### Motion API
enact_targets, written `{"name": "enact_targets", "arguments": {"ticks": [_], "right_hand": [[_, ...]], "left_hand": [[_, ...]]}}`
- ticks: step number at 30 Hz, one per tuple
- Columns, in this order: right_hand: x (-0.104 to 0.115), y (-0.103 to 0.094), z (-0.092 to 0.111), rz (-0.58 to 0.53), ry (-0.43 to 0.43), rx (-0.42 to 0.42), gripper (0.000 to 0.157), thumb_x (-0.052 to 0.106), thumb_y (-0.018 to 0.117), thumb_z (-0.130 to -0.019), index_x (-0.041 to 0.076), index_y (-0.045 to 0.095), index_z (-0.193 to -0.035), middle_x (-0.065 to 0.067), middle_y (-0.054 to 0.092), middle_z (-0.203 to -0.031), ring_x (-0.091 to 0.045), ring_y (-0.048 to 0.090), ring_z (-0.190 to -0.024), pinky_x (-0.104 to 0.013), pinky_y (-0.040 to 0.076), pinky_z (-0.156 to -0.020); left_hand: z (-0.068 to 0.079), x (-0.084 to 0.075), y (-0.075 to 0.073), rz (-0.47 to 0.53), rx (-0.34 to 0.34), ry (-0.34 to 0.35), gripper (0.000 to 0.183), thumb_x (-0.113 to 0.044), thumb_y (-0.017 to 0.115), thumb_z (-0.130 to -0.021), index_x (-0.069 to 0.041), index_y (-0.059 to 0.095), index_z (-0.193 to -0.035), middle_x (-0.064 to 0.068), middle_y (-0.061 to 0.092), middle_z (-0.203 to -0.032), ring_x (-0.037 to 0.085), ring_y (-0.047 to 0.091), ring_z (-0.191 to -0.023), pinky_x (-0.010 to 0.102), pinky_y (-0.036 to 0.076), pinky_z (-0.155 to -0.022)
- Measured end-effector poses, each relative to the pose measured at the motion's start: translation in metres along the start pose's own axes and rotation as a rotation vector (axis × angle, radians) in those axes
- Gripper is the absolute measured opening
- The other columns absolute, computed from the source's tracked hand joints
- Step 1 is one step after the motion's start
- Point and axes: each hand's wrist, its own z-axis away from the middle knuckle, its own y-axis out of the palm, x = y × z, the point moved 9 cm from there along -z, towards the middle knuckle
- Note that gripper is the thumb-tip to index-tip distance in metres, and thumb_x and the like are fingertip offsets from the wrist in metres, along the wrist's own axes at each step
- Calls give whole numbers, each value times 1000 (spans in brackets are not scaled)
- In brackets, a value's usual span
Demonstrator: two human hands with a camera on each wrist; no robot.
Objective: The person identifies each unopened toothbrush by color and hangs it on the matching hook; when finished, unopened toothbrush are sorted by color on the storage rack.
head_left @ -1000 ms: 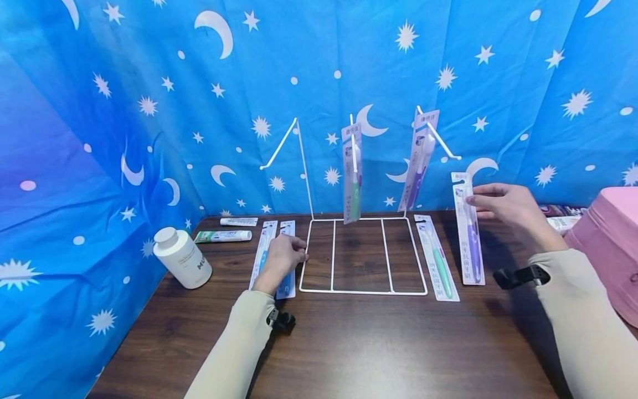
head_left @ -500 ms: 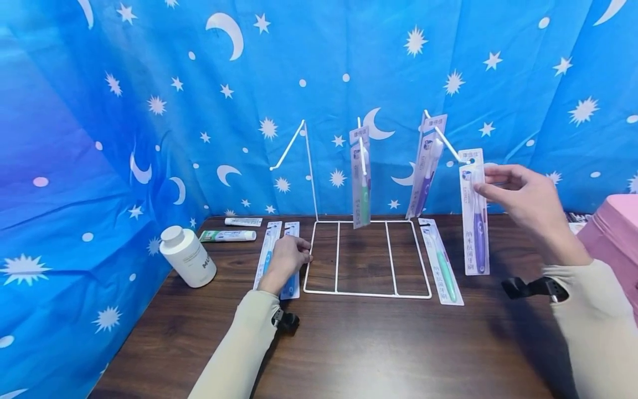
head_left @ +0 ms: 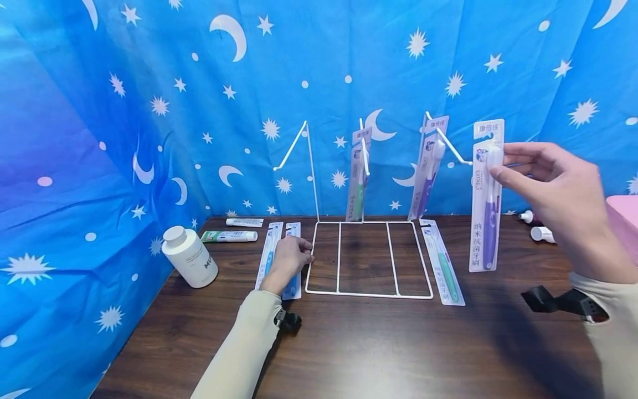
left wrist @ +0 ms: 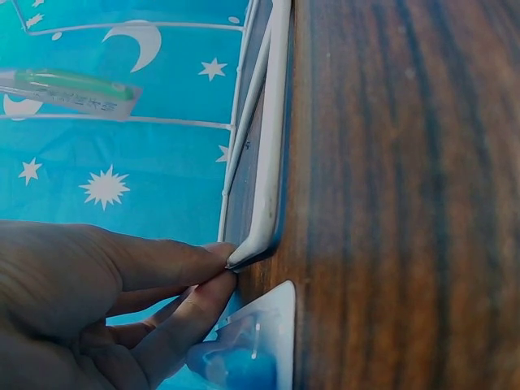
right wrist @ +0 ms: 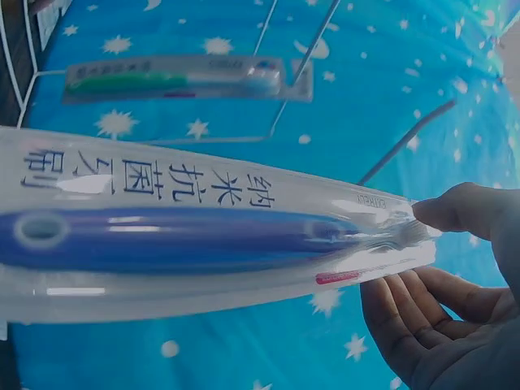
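My right hand [head_left: 563, 199] pinches a packaged purple toothbrush [head_left: 490, 233] by its edge, thumb in front and fingers behind. The pack hangs upright in the air, its hole close to the tip of the right hook of a white wire rack [head_left: 369, 295]. My left hand [head_left: 289, 259] pinches the rack's left base wire; the left wrist view shows thumb and finger meeting at the wire's corner [left wrist: 258, 236]. On the right hook hangs another purple toothbrush [head_left: 426, 185], on the middle hook a green toothbrush [head_left: 357, 188]. The left hook holds nothing.
Right of the rack lies a packaged green toothbrush [head_left: 444, 266]. Two blue toothbrushes [head_left: 269, 252] lie under and beside my left forearm. A white bottle [head_left: 191, 257] and toothpaste tubes [head_left: 229, 236] stand at left. A pink container [head_left: 623, 216] is at far right.
My right hand has lifted the purple toothbrush up and slightly right, nearer the camera and level with the right hook's tip. My left hand stays on the rack. The hanging green toothbrush has swung a little.
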Motion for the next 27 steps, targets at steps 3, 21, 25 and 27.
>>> {"name": "enact_targets", "arguments": {"ticks": [3, 21, 25, 27], "right_hand": [[10, -3, 7, 16, -12, 1, 48, 21, 73, -88, 20, 58, -133, 3, 61, -111, -6, 56, -97, -10, 43, -66], [40, 5, 43, 45, -89, 100, 46, 12, 75, -85, 14, 60, -129, 11, 65, -102, 2, 63, -85, -10, 46, -62], [43, 8, 44, 6, -116, 108, 46, 7, 75, -85, 11, 60, -128, 8, 67, -102, 1, 65, -85, -10, 47, -67], [45, 8, 44, -28, -132, 114, 47, 3, 74, -84, 9, 60, -128, 6, 68, -102, -1, 66, -85, -11, 48, -67]], "left_hand": [[0, 0, 0, 1, 0, 5, 17, -3, 78, -79, -3, 75, -95, 1, 68, -77, 15, 58, -73, 31, 49, -71], [1, 0, 0, -13, -11, 12, 15, -3, 78, -78, -4, 75, -92, 1, 69, -78, 15, 59, -75, 32, 49, -75], [1, 0, 0, -16, -15, 15, 15, -4, 78, -78, -4, 75, -92, 1, 69, -79, 16, 59, -77, 33, 49, -77], [1, -1, -1, -20, -17, 23, 15, -4, 79, -78, -4, 75, -92, 1, 68, -77, 16, 58, -77, 33, 49, -77]]}}
